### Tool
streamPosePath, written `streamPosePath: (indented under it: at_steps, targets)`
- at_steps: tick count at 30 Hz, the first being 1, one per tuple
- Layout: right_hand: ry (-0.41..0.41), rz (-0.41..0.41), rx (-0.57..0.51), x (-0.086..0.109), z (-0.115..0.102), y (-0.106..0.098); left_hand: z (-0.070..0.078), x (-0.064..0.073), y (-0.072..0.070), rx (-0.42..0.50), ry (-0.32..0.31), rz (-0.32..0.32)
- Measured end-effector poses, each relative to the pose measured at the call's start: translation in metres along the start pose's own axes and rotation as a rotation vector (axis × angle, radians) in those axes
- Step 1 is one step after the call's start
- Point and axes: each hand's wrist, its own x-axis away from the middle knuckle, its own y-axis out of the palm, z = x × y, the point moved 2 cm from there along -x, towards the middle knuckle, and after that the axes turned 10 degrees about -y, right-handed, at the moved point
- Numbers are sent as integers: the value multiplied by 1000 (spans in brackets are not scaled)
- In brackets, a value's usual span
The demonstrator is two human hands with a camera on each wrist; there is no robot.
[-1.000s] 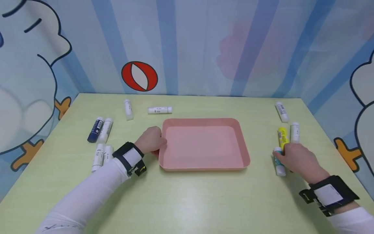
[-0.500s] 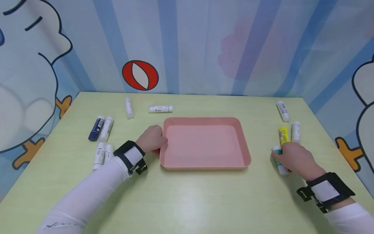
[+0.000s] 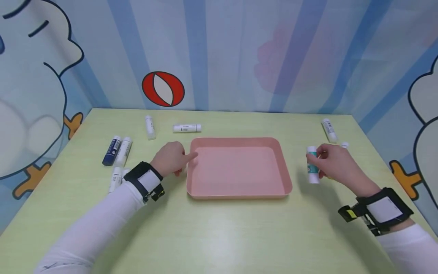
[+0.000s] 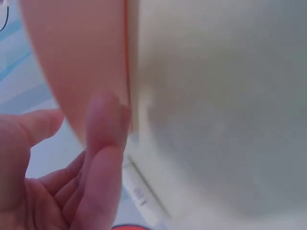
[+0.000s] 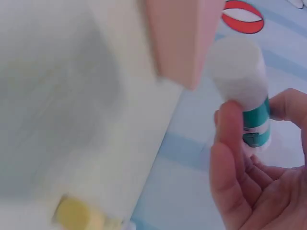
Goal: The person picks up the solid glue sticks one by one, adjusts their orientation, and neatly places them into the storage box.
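Observation:
A shallow pink tray (image 3: 239,169) lies in the middle of the table. My left hand (image 3: 171,159) is at its left edge, with the rim between thumb and fingers, as the left wrist view also shows. My right hand (image 3: 333,161) pinches a white glue stick with a teal label (image 3: 313,167), upright and raised off the table, right of the tray. In the right wrist view the glue stick's white end (image 5: 237,64) is toward the camera, with thumb and fingertips on its sides. Behind the right hand, a white glue stick (image 3: 345,145) is mostly hidden.
A yellow glue stick (image 5: 74,214) lies on the table below the right hand. Another white one (image 3: 329,130) lies at the back right. At the left are a navy glue stick (image 3: 111,151) and several white ones. Two white sticks, one crosswise (image 3: 186,128), lie behind the tray.
My right hand has lifted the teal-labelled glue stick off the table and brought it left and upright. My left hand has shifted slightly at the tray's rim; the tray stays put.

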Motion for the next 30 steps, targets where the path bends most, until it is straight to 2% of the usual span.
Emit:
streamPosePath:
  at_steps: [3,6,12,15,19,22,26,30]
  targets:
    - [-25,35,-104,-9,-14,0,1,2,-11,5,12,80]
    - [-56,51,-237,-18,-24,6,4,6,-19,49,42,153]
    - [-70,26,-545,-31,-40,22,18,15,-22,68,184,323]
    - [-71,36,-669,-35,-48,32,27,20,-19,87,256,375]
    - [-49,62,-825,-38,-59,47,41,26,-9,127,329,363]
    - [-23,83,-931,-40,-67,57,50,32,0,157,392,317]
    - [-3,90,-1030,-40,-77,66,59,41,11,215,466,240]
    - [5,92,-1090,-40,-88,71,65,46,19,270,540,199]
